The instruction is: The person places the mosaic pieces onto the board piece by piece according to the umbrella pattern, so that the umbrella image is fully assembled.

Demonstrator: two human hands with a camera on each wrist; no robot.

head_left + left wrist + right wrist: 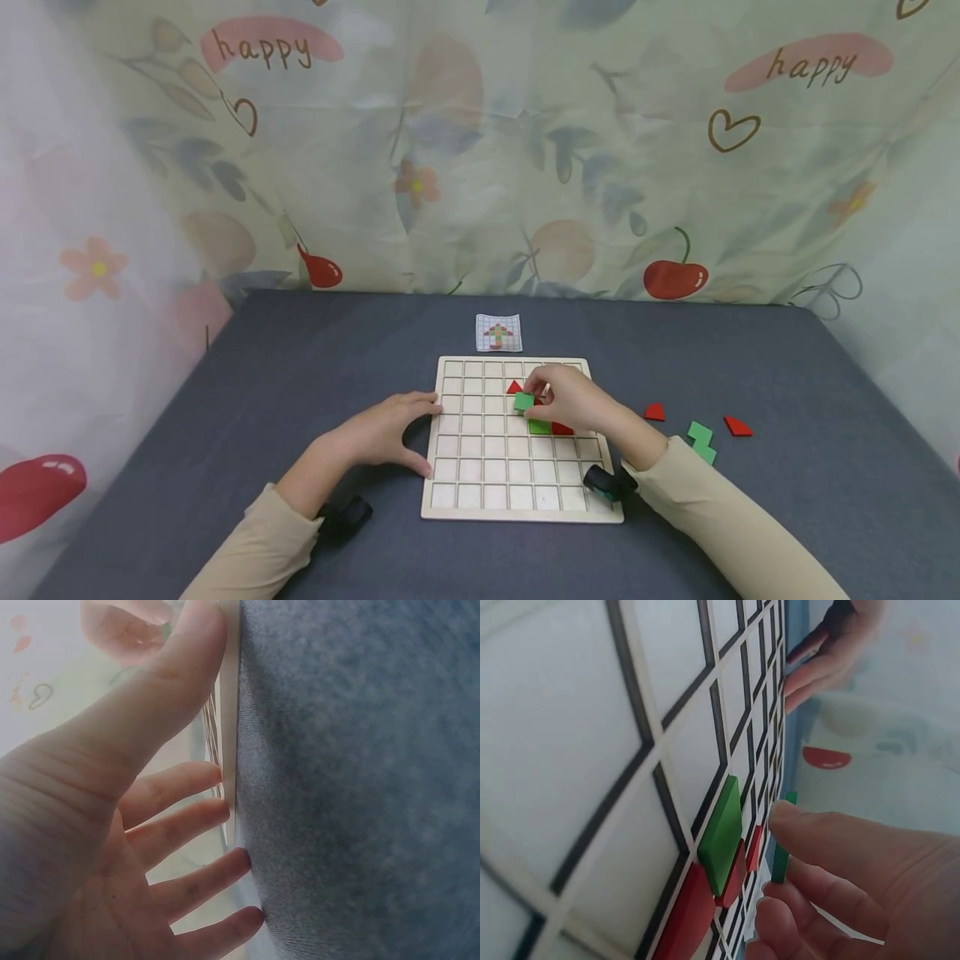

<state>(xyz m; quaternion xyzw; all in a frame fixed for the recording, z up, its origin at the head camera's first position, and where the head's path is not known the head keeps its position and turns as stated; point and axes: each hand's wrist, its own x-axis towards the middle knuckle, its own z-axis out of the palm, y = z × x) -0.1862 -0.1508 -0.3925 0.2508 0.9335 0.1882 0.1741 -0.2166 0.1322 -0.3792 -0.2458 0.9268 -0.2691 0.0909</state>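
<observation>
Right wrist view: here's the right hand point(881, 874) pinching a green square point(781, 859), roughly parallel to the gridded board point(480, 471), just above; left hand point(393, 429), fingers spread, touches the board's edge.

Plain beige fabric sleeves point(720, 512) cover both arms (lightly creased). A small, rounded black camera point(602, 482) sits at each wrist.

head: above, forward-down, farthest | left wrist: close, edge-on | right wrist: close, slantwise | shared: board point(494, 472)
</observation>
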